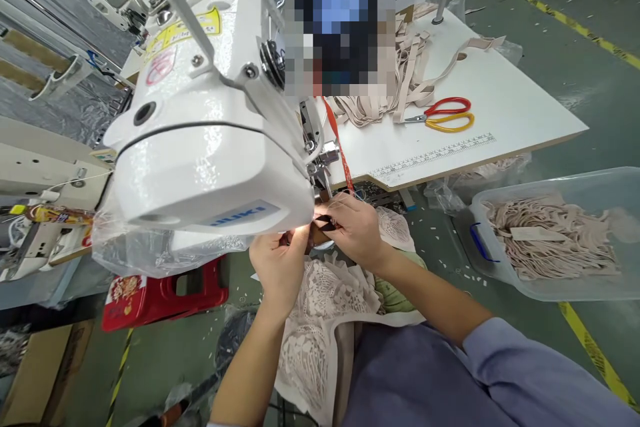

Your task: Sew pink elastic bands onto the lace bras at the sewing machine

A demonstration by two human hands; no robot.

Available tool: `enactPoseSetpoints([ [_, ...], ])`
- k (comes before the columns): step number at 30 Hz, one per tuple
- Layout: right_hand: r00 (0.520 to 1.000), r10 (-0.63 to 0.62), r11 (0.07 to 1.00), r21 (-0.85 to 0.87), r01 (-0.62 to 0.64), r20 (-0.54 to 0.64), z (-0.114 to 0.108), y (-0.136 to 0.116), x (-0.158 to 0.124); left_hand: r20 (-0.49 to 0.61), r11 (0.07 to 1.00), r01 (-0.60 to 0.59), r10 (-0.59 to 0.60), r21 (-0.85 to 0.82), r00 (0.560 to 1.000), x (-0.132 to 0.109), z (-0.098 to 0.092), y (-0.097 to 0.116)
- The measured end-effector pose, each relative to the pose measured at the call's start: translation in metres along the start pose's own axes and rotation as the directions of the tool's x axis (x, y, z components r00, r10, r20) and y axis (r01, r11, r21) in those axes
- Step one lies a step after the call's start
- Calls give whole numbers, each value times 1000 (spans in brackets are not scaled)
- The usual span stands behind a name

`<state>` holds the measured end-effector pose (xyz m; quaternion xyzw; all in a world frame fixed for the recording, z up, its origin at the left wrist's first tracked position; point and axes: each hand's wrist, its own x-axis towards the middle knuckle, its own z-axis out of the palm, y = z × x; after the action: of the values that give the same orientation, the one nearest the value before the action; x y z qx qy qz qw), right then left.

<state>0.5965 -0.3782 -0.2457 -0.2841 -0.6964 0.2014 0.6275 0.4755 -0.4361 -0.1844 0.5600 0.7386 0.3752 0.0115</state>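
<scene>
At the needle end of a white sewing machine (215, 173), both my hands work close together under the lamp glare. My left hand (280, 263) is closed, thumb and fingertips pinched beside the presser foot. Just right of the needle, my right hand (356, 227) pinches too, with small dark and brown material at its fingertips. Glare and the fingers hide what exactly they grip. Below them, a beige lace bra (327, 290) drapes over my lap, next to light green fabric (400, 287). A red ribbon (335, 123) hangs beside the needle bar.
Red-and-yellow-handled scissors (450, 115) lie on the white table (520, 113) by a printed ruler scale (435, 155) and a heap of beige straps (370, 107). A clear plastic bin (565, 290) of beige pieces stands at right. A red stool (165, 300) is at lower left.
</scene>
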Motion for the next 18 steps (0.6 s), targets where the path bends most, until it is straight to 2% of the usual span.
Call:
enactPoseSetpoints([
  [2, 1000, -24, 1000, -19, 24, 2, 2, -1, 0, -58, 981, -155, 163, 121, 985, -1, -3, -5],
  [4, 997, -2, 1000, 3, 2, 80, -2, -5, -1, -74, 927, -295, 319, 232, 945, -5, -9, -9],
  [5, 989, 30, 999, 34, -36, 145, -6, -8, -2, -52, 898, -354, 380, 262, 924, -6, -11, -11],
  [6, 972, 81, 992, 74, -99, 220, -13, -10, -4, 18, 867, -425, 436, 262, 900, -8, -13, -12],
  [7, 940, 142, 974, 126, -188, 312, -22, -13, -6, 88, 812, -547, 541, 206, 836, -9, -15, -14],
  [8, 883, 207, 933, 185, -308, 422, -34, -15, -9, 136, 722, -677, 664, 140, 736, -9, -15, -15],
  [9, 796, 255, 861, 246, -446, 549, -47, -17, -12, 175, 615, -786, 769, 62, 615, -8, -14, -17],
  [10, 689, 276, 757, 290, -586, 671, -63, -18, -16, 193, 501, -865, 850, -14, 490, -7, -13, -17],
  [11, 581, 277, 636, 307, -708, 765, -79, -18, -21, 198, 411, -909, 899, -68, 391, -5, -11, -18],
  [12, 489, 283, 515, 300, -803, 825, -95, -17, -25, 198, 357, -929, 922, -98, 334, -3, -9, -18],
  [13, 434, 315, 408, 292, -865, 844, -110, -14, -29, 196, 339, -936, 929, -100, 315, 0, -8, -18],
  [14, 414, 389, 323, 299, -898, 823, -122, -10, -32, 191, 350, -934, 925, -79, 330, 2, -7, -17],
  [16, 420, 611, 254, 336, -907, 672, -135, -1, -37, 143, 428, -903, 895, -19, 422, 4, -6, -16],
  [18, 411, 751, 242, 364, -899, 517, -129, 4, -40, 104, 540, -842, 837, 0, 537, 3, -5, -13],
])
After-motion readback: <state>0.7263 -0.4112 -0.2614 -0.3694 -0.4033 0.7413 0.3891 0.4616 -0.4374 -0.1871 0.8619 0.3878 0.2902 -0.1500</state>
